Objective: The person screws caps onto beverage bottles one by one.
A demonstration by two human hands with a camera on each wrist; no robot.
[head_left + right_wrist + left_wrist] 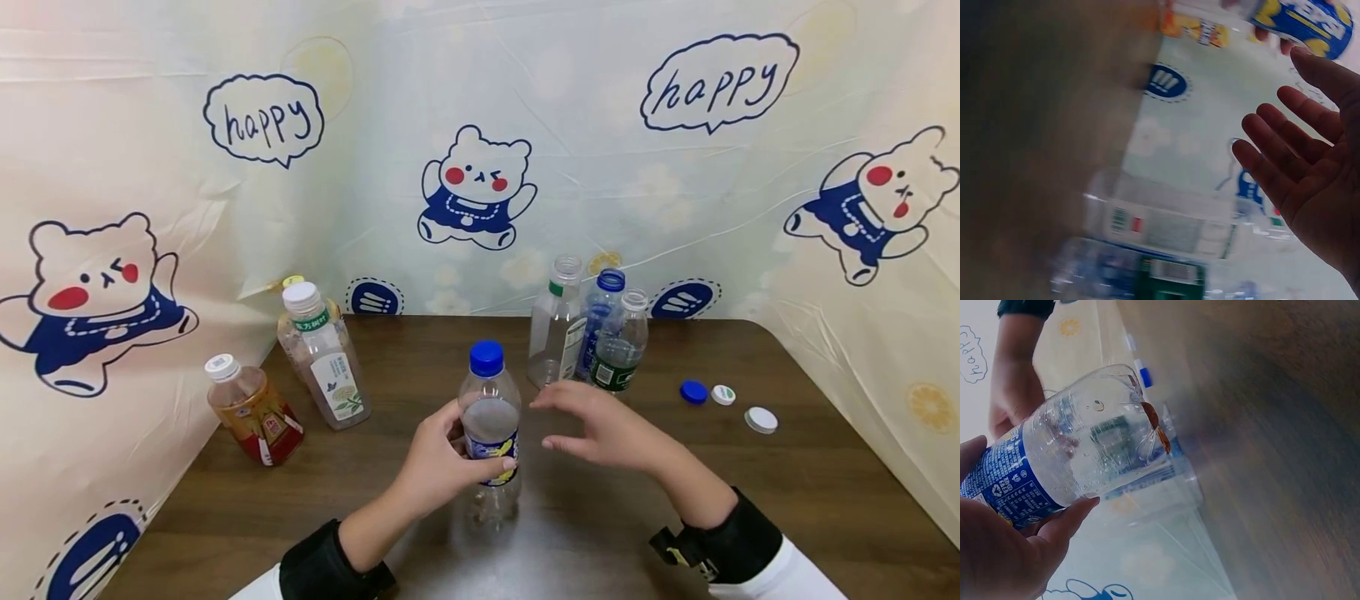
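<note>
My left hand grips a clear plastic bottle with a blue cap and a blue-and-yellow label. Its fingers and thumb wrap the label, and the bottle stands about upright. A little brown liquid shows at the bottle's base in the left wrist view. Whether that base touches the table, I cannot tell. To the right of the bottle, my right hand hovers with its fingers apart and nothing in it. In the right wrist view its fingers are spread near the bottle's label.
Uncapped bottles stand behind my right hand: a tall clear one, a blue one and a green-labelled one. Loose caps lie to the right. Capped bottles stand left, including an amber one and a white-capped one.
</note>
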